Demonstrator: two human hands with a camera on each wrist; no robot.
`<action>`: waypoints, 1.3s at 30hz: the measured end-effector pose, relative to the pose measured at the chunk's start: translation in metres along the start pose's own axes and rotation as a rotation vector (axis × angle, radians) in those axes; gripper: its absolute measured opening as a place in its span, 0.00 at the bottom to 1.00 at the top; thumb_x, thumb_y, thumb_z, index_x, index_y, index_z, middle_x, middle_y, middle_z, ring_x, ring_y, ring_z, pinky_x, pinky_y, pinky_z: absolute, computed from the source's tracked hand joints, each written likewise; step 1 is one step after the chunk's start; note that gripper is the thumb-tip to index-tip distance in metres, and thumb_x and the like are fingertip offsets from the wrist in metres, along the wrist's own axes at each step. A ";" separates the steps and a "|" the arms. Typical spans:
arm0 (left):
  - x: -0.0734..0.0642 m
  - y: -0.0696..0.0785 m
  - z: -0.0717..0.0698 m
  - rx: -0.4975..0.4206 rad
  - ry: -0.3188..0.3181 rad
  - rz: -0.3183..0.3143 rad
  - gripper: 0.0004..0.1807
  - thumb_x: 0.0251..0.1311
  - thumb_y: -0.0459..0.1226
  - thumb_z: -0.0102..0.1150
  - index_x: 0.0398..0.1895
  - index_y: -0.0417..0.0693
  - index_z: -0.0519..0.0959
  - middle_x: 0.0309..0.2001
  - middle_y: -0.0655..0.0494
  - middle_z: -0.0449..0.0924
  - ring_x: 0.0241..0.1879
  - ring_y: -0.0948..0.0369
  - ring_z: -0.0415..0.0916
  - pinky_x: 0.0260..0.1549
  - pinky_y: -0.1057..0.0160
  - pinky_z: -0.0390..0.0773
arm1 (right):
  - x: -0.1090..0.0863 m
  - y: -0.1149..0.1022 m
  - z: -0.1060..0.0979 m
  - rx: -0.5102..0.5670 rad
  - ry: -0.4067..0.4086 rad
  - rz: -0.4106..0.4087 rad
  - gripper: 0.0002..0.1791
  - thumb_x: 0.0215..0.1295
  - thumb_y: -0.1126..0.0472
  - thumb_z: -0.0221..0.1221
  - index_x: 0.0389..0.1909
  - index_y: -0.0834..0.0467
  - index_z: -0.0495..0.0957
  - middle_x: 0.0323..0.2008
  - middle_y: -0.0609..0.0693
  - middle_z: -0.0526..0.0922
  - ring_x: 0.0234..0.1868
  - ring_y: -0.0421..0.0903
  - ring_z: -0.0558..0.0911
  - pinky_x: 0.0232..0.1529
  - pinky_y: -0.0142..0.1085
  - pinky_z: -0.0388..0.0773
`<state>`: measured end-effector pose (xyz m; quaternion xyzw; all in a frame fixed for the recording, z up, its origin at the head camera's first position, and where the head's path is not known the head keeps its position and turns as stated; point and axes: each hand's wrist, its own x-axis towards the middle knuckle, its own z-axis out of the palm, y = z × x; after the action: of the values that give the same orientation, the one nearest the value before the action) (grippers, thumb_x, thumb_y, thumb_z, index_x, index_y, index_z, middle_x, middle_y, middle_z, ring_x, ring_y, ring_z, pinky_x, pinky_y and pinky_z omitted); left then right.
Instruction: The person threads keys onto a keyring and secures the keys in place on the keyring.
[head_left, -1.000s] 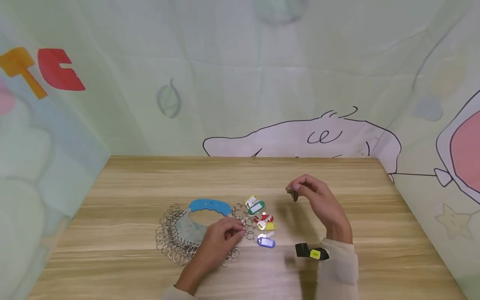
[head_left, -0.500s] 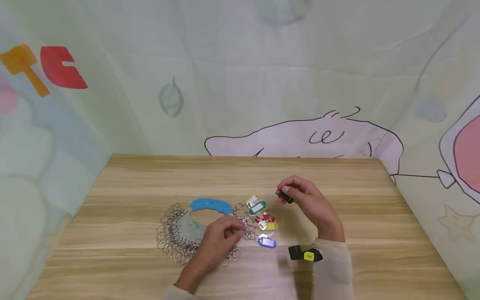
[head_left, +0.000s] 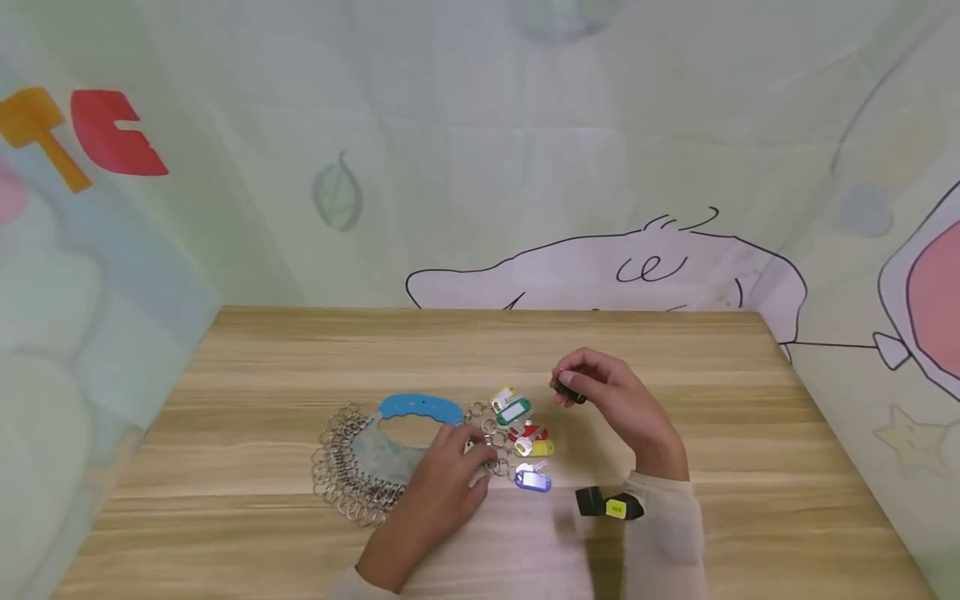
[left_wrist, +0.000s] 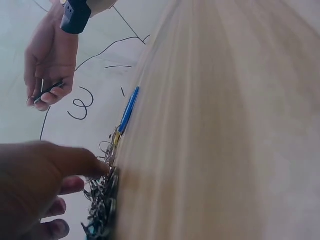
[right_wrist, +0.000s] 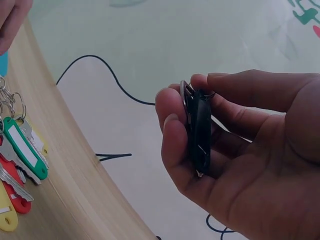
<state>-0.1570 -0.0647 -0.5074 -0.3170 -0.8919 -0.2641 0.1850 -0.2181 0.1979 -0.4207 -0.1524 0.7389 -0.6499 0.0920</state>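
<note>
A large key holder, a loop with a blue handle (head_left: 422, 407) and many small metal rings (head_left: 348, 492), lies on the wooden table. Over its right side is my left hand (head_left: 450, 475), fingers bent and apart, a fingertip touching the rings (left_wrist: 102, 205) in the left wrist view. Right of that hand lie keys with tags: green (head_left: 513, 410), yellow (head_left: 540, 448), red and blue (head_left: 533, 481). Above the table, my right hand (head_left: 618, 400) pinches a black key tag (right_wrist: 201, 132) with a thin metal piece beside it. The fingers partly hide it.
The wooden table (head_left: 300, 358) meets a printed cloth backdrop (head_left: 465, 192) at its back and sides. A black wrist device (head_left: 611, 505) with a yellow label sits at the right sleeve (head_left: 663, 533).
My right hand has moved left and slightly nearer the tags, with the black key tag turned in its fingers. The left hand has spread its fingers over the rings and shifted slightly.
</note>
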 end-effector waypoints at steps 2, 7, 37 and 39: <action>0.002 0.000 -0.001 0.053 -0.020 0.016 0.14 0.47 0.30 0.72 0.37 0.52 0.84 0.48 0.51 0.76 0.46 0.54 0.69 0.44 0.59 0.75 | 0.001 -0.002 0.002 -0.003 -0.005 0.000 0.07 0.75 0.67 0.53 0.45 0.67 0.77 0.42 0.67 0.80 0.39 0.55 0.82 0.44 0.42 0.80; 0.005 -0.001 -0.002 0.161 -0.063 0.036 0.08 0.52 0.32 0.70 0.34 0.54 0.86 0.47 0.52 0.76 0.44 0.55 0.68 0.40 0.61 0.74 | 0.003 -0.003 0.004 -0.006 -0.021 -0.003 0.06 0.75 0.67 0.54 0.45 0.66 0.77 0.42 0.66 0.80 0.39 0.55 0.81 0.44 0.42 0.80; 0.000 -0.013 -0.003 -0.518 0.025 -0.499 0.04 0.61 0.37 0.69 0.35 0.56 0.83 0.26 0.61 0.73 0.25 0.63 0.71 0.24 0.65 0.74 | 0.012 0.029 0.054 -0.126 -0.274 0.075 0.04 0.69 0.70 0.60 0.40 0.65 0.82 0.41 0.58 0.83 0.42 0.52 0.80 0.45 0.42 0.78; 0.001 -0.013 -0.003 -0.540 0.009 -0.504 0.03 0.62 0.38 0.68 0.36 0.56 0.84 0.26 0.60 0.73 0.24 0.63 0.70 0.23 0.65 0.74 | 0.011 0.034 0.058 -0.136 -0.283 0.053 0.04 0.69 0.70 0.60 0.40 0.66 0.82 0.40 0.58 0.83 0.41 0.51 0.80 0.44 0.41 0.78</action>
<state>-0.1657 -0.0746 -0.5090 -0.1238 -0.8393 -0.5287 0.0278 -0.2126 0.1440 -0.4617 -0.2287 0.7645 -0.5679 0.2017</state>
